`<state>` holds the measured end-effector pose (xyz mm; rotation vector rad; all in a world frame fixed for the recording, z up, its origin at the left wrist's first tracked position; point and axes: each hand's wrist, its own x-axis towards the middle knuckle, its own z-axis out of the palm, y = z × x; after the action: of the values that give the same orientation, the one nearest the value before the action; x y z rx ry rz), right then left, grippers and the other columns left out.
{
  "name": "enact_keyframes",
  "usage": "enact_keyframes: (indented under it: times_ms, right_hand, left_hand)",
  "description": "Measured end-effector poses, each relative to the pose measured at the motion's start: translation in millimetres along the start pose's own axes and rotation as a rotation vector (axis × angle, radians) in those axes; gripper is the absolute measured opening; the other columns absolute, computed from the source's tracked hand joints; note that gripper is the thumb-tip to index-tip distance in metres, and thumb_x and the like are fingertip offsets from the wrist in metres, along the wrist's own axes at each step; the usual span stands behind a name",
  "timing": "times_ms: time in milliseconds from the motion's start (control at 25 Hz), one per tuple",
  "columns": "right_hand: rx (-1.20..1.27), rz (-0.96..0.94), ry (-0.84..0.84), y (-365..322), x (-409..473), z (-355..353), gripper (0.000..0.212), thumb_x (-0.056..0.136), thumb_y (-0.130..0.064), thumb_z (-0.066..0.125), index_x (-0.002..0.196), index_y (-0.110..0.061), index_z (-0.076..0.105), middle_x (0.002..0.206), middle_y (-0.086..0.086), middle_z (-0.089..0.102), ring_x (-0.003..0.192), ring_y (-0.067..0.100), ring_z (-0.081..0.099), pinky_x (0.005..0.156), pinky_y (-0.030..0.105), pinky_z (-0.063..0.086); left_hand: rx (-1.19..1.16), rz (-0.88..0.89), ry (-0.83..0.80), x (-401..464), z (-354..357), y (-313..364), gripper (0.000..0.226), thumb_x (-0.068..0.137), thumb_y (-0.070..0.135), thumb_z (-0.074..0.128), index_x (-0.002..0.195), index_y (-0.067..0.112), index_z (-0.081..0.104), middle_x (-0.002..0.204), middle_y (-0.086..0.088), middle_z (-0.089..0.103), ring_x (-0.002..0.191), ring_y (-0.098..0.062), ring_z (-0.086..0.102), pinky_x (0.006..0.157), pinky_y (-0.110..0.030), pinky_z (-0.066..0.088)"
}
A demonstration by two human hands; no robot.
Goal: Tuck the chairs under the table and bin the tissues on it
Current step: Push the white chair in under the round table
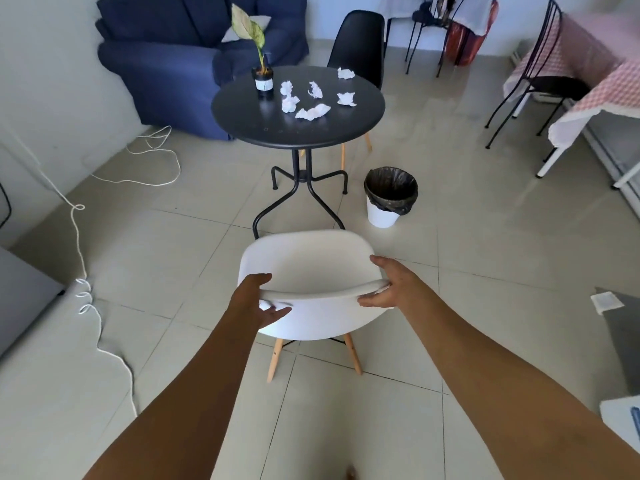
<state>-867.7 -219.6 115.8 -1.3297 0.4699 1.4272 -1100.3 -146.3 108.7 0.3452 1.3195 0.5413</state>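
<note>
A white chair [304, 265] with wooden legs stands on the tiles just short of the round black table [270, 123], its seat facing the table. My left hand [258, 301] grips the left end of its backrest and my right hand [388, 287] grips the right end. Several crumpled white tissues [313, 111] lie scattered on the tabletop. A black chair [360, 43] stands at the table's far side, partly hidden behind it. A white bin [389, 199] with a black liner sits on the floor right of the table's base.
A potted plant [264, 79] stands on the table's far left. A blue sofa [173, 57] sits behind the table. A white cord [83, 258] trails over the floor on the left. Black metal chairs [540, 77] and a checked-cloth table [609, 84] fill the right.
</note>
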Motion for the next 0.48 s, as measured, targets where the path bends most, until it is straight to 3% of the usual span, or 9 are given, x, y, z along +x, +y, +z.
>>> enact_keyframes:
  times_ms: [120, 200, 280, 320, 400, 480]
  right_hand:
    - [-0.12, -0.004, -0.006, 6, 1, 1, 0.04, 0.087, 0.003, 0.056, 0.125, 0.0, 0.044, 0.143, 0.027, 0.035, 0.13, 0.05, 0.037, 0.107, 0.058, 0.037]
    - [-0.16, -0.01, -0.019, 8, 1, 0, 0.022, 0.088, 0.008, 0.048, 0.11, 0.004, 0.046, 0.14, 0.03, 0.035, 0.126, 0.054, 0.039, 0.103, 0.059, 0.042]
    - [-0.121, -0.01, -0.029, 10, 0, -2, 0.009, 0.087, 0.009, 0.044, 0.094, 0.005, 0.047, 0.138, 0.03, 0.036, 0.126, 0.055, 0.038, 0.102, 0.058, 0.043]
    - [-0.088, -0.013, -0.037, 11, 1, -4, 0.007, 0.086, 0.009, 0.044, 0.089, 0.004, 0.047, 0.138, 0.03, 0.037, 0.125, 0.055, 0.039, 0.101, 0.059, 0.043]
    - [-0.064, -0.027, -0.049, 14, 5, -6, 0.01, 0.085, 0.008, 0.046, 0.093, 0.004, 0.049, 0.135, 0.029, 0.041, 0.123, 0.053, 0.042, 0.1, 0.058, 0.045]
    - [-0.085, -0.04, -0.062, 15, 7, -7, 0.017, 0.083, 0.007, 0.05, 0.1, 0.002, 0.05, 0.128, 0.029, 0.046, 0.117, 0.051, 0.047, 0.098, 0.056, 0.047]
  left_hand:
    - [-0.126, 0.021, -0.036, 0, -2, -3, 0.036, 0.075, -0.004, 0.061, 0.107, 0.008, 0.05, 0.121, -0.014, 0.034, 0.105, -0.037, 0.039, 0.075, -0.056, 0.057]
    - [-0.054, 0.061, 0.014, -5, -2, -3, 0.031, 0.076, -0.002, 0.064, 0.103, 0.006, 0.052, 0.124, -0.014, 0.041, 0.103, -0.031, 0.049, 0.078, -0.044, 0.06]
    - [-0.164, 0.004, -0.011, -9, 3, -2, 0.034, 0.076, 0.013, 0.075, 0.103, 0.002, 0.057, 0.114, -0.011, 0.055, 0.098, -0.026, 0.06, 0.077, -0.033, 0.058]
    - [-0.166, 0.052, 0.019, -6, 3, -4, 0.036, 0.076, 0.017, 0.077, 0.102, 0.002, 0.059, 0.11, -0.011, 0.058, 0.096, -0.027, 0.061, 0.077, -0.032, 0.056]
    - [-0.069, 0.142, -0.009, -4, 1, -7, 0.02, 0.086, 0.006, 0.059, 0.103, 0.002, 0.052, 0.099, -0.016, 0.057, 0.091, -0.03, 0.057, 0.07, -0.034, 0.055]
    - [-0.026, 0.123, -0.022, -6, 3, -2, 0.023, 0.084, -0.002, 0.049, 0.106, 0.004, 0.046, 0.085, -0.014, 0.053, 0.084, -0.032, 0.056, 0.065, -0.037, 0.057]
